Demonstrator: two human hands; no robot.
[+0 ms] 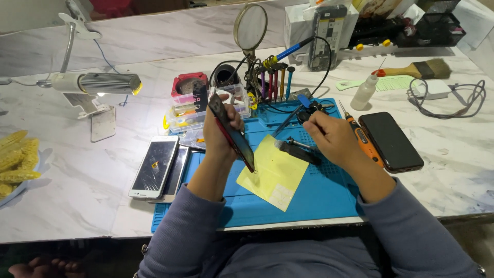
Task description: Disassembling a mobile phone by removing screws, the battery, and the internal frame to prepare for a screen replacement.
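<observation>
Left hand [218, 135] grips phone [232, 135] edge-up, tilted away.

A dark phone [231, 131] with a red edge is held tilted on its side above the blue mat [319, 193], its lower corner near a yellow sheet [270, 175] lying flat on that mat. The phone is thin and its glass looks black. A black tool [298, 151] with a metal tip lies across the mat, just beside the yellow sheet's upper right edge.
</observation>
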